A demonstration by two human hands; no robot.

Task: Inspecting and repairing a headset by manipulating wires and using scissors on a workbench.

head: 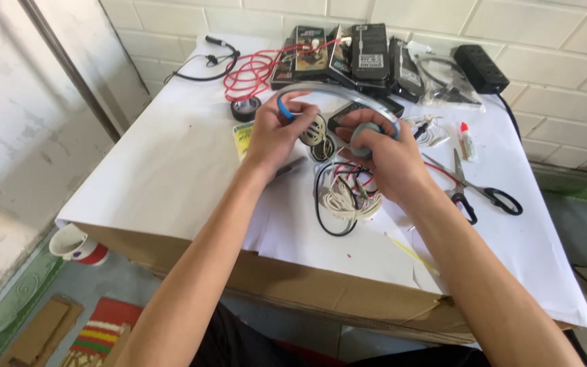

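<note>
Headphones gripped at both earcups: left hand and right hand closed on them. Open paper toward near table edge. Coiled cables directly beneath; scissors just right.

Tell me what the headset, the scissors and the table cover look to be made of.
Headset, held by the left hand and right hand: seemingly plastic, a glossy grey band with blue trim. Scissors: bright metal blades, black handles, likely plastic. Table cover: white paper sheets by their creases and loose edges, over what looks like brown cardboard.
</note>
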